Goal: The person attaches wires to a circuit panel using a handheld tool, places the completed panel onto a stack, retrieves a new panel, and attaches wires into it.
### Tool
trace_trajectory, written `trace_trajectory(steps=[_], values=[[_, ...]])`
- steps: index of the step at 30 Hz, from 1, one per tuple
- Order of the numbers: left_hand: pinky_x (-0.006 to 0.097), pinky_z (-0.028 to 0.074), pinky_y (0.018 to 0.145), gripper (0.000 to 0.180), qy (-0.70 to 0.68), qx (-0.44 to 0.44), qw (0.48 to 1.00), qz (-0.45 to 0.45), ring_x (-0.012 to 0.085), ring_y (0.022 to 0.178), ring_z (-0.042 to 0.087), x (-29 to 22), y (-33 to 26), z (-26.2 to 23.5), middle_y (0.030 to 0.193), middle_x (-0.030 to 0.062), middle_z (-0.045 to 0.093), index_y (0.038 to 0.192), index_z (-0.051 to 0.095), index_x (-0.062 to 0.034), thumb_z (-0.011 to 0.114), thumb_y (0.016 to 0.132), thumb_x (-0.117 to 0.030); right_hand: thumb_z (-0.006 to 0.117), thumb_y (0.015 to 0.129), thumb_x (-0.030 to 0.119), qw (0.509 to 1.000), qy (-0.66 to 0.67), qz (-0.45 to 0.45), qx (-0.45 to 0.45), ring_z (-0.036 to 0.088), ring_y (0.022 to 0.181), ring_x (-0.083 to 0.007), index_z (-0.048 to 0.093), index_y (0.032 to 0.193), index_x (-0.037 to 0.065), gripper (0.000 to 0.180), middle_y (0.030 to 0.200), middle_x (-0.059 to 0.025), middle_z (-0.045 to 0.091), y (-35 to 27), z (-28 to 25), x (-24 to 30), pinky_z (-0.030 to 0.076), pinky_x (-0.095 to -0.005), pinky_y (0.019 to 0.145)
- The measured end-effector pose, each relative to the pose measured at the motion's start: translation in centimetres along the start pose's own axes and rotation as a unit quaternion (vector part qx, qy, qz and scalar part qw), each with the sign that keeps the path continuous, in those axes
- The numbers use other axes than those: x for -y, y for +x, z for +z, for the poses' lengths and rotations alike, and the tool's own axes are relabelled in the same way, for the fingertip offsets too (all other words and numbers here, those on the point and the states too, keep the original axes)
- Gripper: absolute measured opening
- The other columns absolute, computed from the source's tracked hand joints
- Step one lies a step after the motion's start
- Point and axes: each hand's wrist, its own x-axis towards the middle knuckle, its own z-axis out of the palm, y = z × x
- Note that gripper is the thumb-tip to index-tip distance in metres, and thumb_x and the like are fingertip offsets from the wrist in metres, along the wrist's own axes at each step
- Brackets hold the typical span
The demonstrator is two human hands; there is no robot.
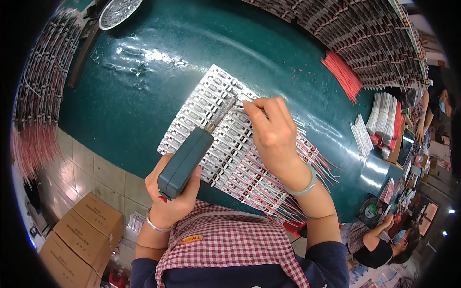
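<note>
My left hand [174, 204] is wrapped round the handle of a dark green soldering gun [186, 161]. Its metal tip points away from me and meets a panel of small white modules [194, 113] lying on the table. Beside that tip, my right hand [276, 132] pinches what looks like the end of a thin white wire [241, 103] against the panel. Red and white wires [261, 185] trail from the panel's near right part toward me. The exact joint under my fingertips is too small to make out.
Stacked panels [355, 33] stand at the far right, with bundles of red wires [342, 76] and white wires [361, 137] nearby. A metal bowl [120, 12] sits at the far left. Cardboard boxes [84, 233] stand lower left. A co-worker [377, 245] sits at the right beside a fan [372, 210].
</note>
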Motion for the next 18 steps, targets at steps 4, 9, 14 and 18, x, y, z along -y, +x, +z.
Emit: trace_trajectory(steps=[4, 9, 14, 18], values=[[0.024, 0.046, 0.057, 0.018, 0.011, -0.006, 1.000, 0.022, 0.0129, 0.062, 0.058, 0.1, 0.1, 0.2, 0.078, 0.0075, 0.063, 0.093, 0.068, 0.0035, 0.073, 0.076, 0.004, 0.065, 0.065, -0.004, 1.000, -0.003, -0.002, 0.002, 0.057, 0.081, -0.0249, 0.067, 0.099, -0.004, 0.034, 0.091, -0.0098, 0.060, 0.0, 0.1, -0.1, 0.049, -0.0339, 0.064], [0.025, 0.048, 0.058, 0.019, 0.002, -0.025, 0.999, 0.033, 0.0143, 0.063, 0.061, 0.9, -0.7, 0.2, 0.080, 0.0097, 0.065, 0.093, 0.069, 0.0044, 0.073, 0.075, 0.003, 0.065, 0.065, -0.004, 1.000, -0.006, -0.006, 0.000, 0.057, 0.081, -0.0249, 0.067, 0.099, -0.004, 0.034, 0.091, -0.0097, 0.060, 0.0, 0.1, -0.2, 0.050, -0.0339, 0.064], [0.026, 0.050, 0.059, 0.022, -0.045, -0.034, 0.997, -0.059, 0.0176, 0.064, 0.064, 1.0, -1.4, 0.1, 0.083, 0.0125, 0.068, 0.095, 0.070, 0.0055, 0.075, 0.074, 0.001, 0.065, 0.065, -0.004, 1.000, -0.017, -0.004, -0.002, 0.058, 0.082, -0.0246, 0.067, 0.098, -0.003, 0.033, 0.089, -0.0092, 0.059, -0.1, 0.3, -0.2, 0.050, -0.0339, 0.063], [0.026, 0.050, 0.059, 0.023, -0.045, -0.042, 0.996, -0.063, 0.0174, 0.065, 0.064, 1.1, -1.5, 0.0, 0.083, 0.0122, 0.067, 0.095, 0.070, 0.0050, 0.076, 0.073, 0.001, 0.065, 0.066, -0.003, 1.000, -0.016, -0.007, -0.010, 0.058, 0.082, -0.0244, 0.067, 0.098, -0.003, 0.032, 0.090, -0.0091, 0.060, -0.2, 0.3, -0.4, 0.049, -0.0339, 0.062]])
